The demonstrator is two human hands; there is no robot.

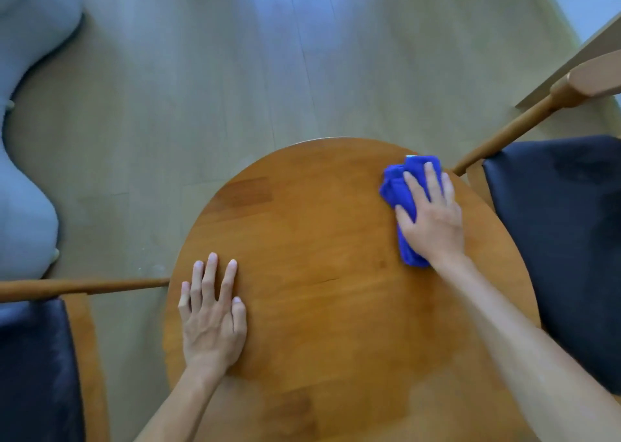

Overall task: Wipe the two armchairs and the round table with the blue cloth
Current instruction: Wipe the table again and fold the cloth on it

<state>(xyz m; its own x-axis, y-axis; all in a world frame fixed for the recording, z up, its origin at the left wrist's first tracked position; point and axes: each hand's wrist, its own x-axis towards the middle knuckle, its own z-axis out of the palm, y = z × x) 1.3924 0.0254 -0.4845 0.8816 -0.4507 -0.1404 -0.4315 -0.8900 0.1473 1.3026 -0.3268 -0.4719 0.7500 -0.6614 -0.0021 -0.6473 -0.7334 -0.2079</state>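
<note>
Pressure is mattering most in this step: judging by the scene, the person is wiping the round table (319, 273), and the stroke will go best if the palm is kept flat on the cloth and swept in overlapping arcs right out to the rim, where the cloth could slip over the edge.

Nearest the camera, the left hand (213, 314) is lying flat on the near left part of the tabletop, fingers straight and slightly spread, holding nothing and seemingly steadying the table. Farther out on the right side, the right hand (431, 218) is pressing down on the bunched blue cloth (398, 186), fingers extended over it rather than curled round it. The cloth is sitting on the wood close to the far right rim.

Beside the table, the left armchair (37, 357) and the right armchair (557, 226) are showing dark seat cushions; whether they are already wiped cannot be told.
</note>
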